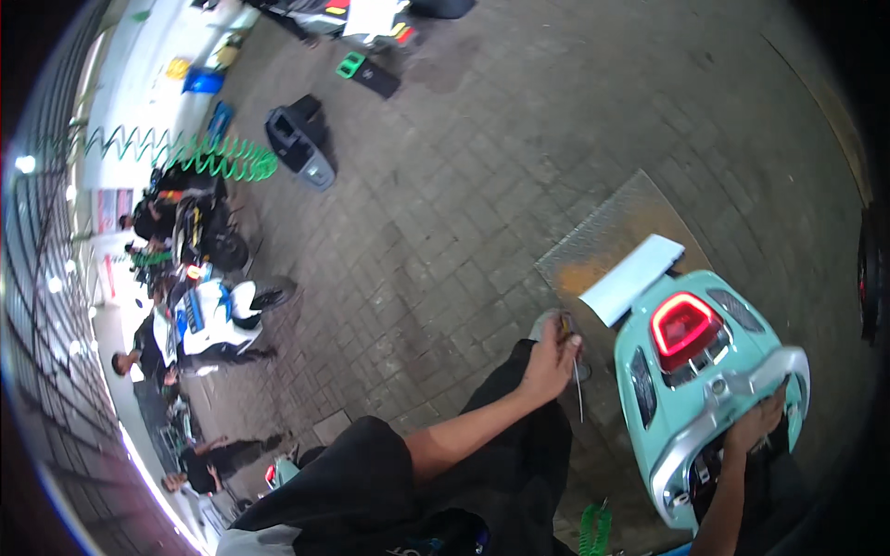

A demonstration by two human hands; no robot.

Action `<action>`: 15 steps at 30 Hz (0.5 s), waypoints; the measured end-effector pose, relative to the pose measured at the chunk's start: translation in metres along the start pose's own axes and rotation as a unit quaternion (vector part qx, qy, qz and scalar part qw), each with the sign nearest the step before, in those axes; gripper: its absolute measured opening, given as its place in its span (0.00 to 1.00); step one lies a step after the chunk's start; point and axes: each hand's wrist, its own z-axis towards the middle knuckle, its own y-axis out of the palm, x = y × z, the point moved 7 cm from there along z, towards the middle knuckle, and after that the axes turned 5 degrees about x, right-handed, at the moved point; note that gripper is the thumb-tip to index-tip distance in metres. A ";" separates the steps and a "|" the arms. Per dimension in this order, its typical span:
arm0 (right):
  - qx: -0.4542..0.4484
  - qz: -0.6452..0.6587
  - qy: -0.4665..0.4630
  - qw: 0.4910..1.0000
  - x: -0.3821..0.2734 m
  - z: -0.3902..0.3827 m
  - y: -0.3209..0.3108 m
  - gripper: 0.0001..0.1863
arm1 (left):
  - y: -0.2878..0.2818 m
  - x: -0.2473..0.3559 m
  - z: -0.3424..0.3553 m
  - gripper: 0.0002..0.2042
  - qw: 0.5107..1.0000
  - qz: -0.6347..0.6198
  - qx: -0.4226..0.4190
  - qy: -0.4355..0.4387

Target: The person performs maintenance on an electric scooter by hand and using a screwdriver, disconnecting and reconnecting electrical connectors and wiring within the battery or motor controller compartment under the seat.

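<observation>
My left hand [553, 363] is closed around a screwdriver [581, 394], its thin metal shaft pointing down toward me and its handle mostly covered by my fingers. To the right stands the mint-green tail of a scooter [632, 408], with a lit red tail light [684, 332]. A silver grab rail [681, 456] curves around the tail. My right hand [758, 424] is closed at the rail's inner right side, over the dark opening; some fingertips are hidden. A white plate [633, 280] sticks out behind the tail light.
A rusty metal sheet [612, 227] lies on the paving under the plate. Farther off are a grey-black scooter part [301, 148], a green-and-black piece [369, 74] and a coiled green hose [232, 157]. Parked motorcycles [218, 315] and several people are at left. Another green coil [594, 531] hangs near my leg.
</observation>
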 end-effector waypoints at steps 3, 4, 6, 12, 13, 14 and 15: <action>-0.100 -0.222 -0.007 0.970 0.012 -0.005 0.015 0.43 | 0.000 -0.005 0.004 0.22 0.999 0.011 -0.012 -0.039; -0.169 -0.298 0.000 0.940 0.007 -0.004 0.018 0.43 | -0.009 -0.009 0.003 0.22 0.999 0.011 0.004 -0.041; -0.213 -0.322 -0.012 0.922 -0.017 0.004 0.011 0.43 | -0.013 -0.018 0.000 0.22 0.999 0.001 0.002 -0.032; -0.248 -0.396 -0.018 0.884 -0.012 -0.001 0.011 0.42 | -0.019 -0.038 -0.011 0.22 0.998 -0.001 -0.005 -0.056; -0.234 -0.380 -0.033 0.894 -0.008 -0.001 0.014 0.43 | -0.019 -0.034 -0.011 0.22 0.999 -0.010 -0.005 -0.052; -0.221 -0.362 -0.043 0.905 0.002 -0.003 0.020 0.43 | -0.021 -0.031 -0.014 0.22 0.999 -0.008 -0.014 -0.050; -0.065 -0.250 -0.120 0.959 0.006 -0.003 0.013 0.44 | -0.017 -0.026 -0.018 0.22 0.999 0.020 0.010 -0.041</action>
